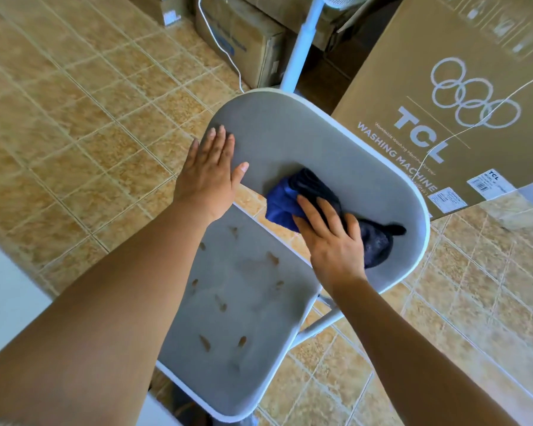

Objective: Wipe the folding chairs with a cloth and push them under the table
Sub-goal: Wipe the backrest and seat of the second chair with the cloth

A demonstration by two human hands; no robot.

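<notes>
The flat left hand braces the folding chair, probably light, by its stiff backrest. The flat right hand presses the limp cloth.

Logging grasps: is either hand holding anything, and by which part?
Neither grips. The right hand presses flat on the middle of the dark blue cloth; the left hand rests flat on the grey folding chair's backrest.

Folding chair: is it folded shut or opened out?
Opened out: its seat lies level, angled away from the backrest, floor tiles showing between them.
</notes>
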